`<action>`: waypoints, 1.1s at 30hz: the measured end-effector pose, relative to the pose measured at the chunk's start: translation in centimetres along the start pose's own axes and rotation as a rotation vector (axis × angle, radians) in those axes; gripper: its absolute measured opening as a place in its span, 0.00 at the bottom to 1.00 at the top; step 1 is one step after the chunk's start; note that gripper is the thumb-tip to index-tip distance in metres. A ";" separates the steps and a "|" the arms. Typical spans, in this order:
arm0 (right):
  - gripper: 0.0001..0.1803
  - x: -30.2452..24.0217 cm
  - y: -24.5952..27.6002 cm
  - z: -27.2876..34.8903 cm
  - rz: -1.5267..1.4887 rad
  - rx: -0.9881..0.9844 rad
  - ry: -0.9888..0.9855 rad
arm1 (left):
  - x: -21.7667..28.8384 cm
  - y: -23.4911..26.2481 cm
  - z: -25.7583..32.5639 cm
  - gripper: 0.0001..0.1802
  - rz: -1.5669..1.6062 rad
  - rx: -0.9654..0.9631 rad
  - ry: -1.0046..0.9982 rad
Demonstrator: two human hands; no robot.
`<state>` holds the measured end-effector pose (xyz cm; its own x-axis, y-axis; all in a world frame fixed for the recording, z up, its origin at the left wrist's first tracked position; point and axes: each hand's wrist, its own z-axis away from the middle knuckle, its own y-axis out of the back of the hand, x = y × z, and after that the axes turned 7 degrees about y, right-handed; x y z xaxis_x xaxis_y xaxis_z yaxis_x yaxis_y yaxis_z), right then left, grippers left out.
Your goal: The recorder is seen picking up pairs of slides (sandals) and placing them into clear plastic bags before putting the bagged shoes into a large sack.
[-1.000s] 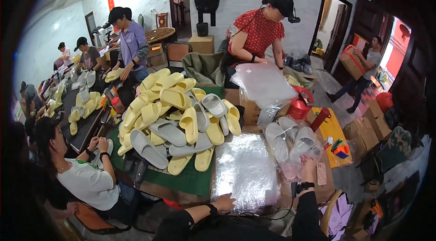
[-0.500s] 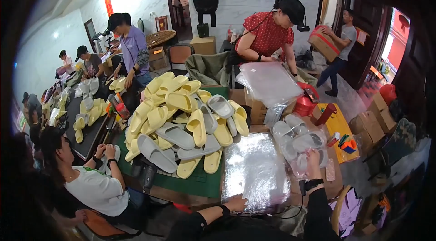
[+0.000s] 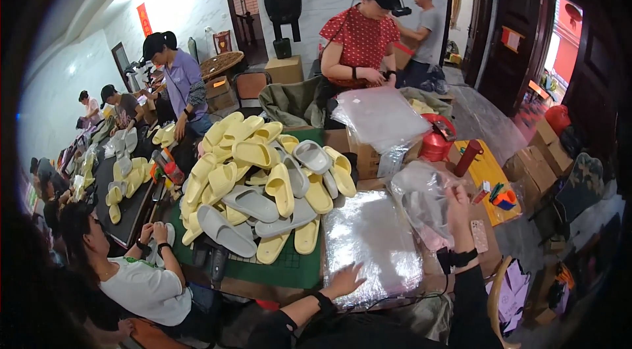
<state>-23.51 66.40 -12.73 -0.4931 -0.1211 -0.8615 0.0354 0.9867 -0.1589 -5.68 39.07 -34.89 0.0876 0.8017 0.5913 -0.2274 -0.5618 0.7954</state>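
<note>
My left hand (image 3: 345, 280) lies spread on the front part of a stack of shiny clear plastic bags (image 3: 368, 237). Its fingers are apart and hold nothing. To the right, my right hand (image 3: 459, 201) is raised with its fingers pinched at the edge of a crumpled clear plastic bag (image 3: 421, 201). Hazy film hides most of what lies under it, where only pale grey shapes show through. Left of the stack, a heap of yellow slippers (image 3: 279, 189) and grey slippers (image 3: 227, 229) covers a green cutting mat (image 3: 299, 270).
Beyond my stack, more clear bags (image 3: 382, 115) lie before a person in red (image 3: 362, 46). On the right are a red roll (image 3: 468, 157), a yellow board (image 3: 487, 174), a phone (image 3: 479, 236) and cardboard boxes (image 3: 536, 171). A seated person (image 3: 145, 276) handles a slipper at left.
My right hand has lifted, and crumpled film now veils the grey slippers that showed plainly. My left hand has spread farther onto the stack. The person carrying a box has moved left behind the person in red.
</note>
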 end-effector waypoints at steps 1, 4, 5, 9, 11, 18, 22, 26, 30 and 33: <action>0.04 -1.5 -1.2 0.8 -0.016 -0.115 -0.040 | 1.3 2.6 -0.3 0.38 0.078 0.077 0.037; 0.03 -5.7 -4.7 2.3 -0.074 -0.303 -0.214 | 4.0 9.3 -1.0 0.45 0.195 0.408 0.061; 0.02 -6.5 -5.0 2.6 -0.113 -0.411 -0.239 | 5.0 10.8 -1.2 0.45 0.195 0.396 0.054; 0.02 -6.8 -5.4 3.1 -0.090 -0.598 -0.252 | 6.8 13.5 -0.7 0.50 0.026 0.702 -0.070; 0.03 -6.7 -6.0 3.4 -0.068 -0.593 -0.233 | 6.5 13.2 -0.9 0.54 -0.024 0.803 -0.252; 0.04 -5.2 -8.1 4.1 -0.142 -0.641 -0.272 | 8.6 13.1 -0.1 0.54 0.018 0.518 -0.493; 0.06 -6.1 -10.1 4.9 0.002 -0.733 -0.279 | 9.1 13.0 -0.2 0.46 0.120 0.464 -0.237; 0.07 -6.3 -10.6 5.6 0.043 -0.720 -0.244 | 9.2 13.1 -0.2 0.40 0.166 0.569 -0.268; 0.10 -4.3 -9.0 5.8 0.027 -0.669 -0.314 | 10.3 13.0 -0.8 0.37 0.205 0.671 -0.273; 0.25 -4.9 -8.6 5.5 0.325 -0.824 -0.051 | 10.0 12.6 -1.4 0.37 0.216 0.739 -0.201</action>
<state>-16.64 57.91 -9.77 -0.5279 0.1938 -0.8269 -0.4798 0.7353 0.4786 -9.00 40.29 -19.13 0.3044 0.6467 0.6994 0.4368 -0.7473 0.5008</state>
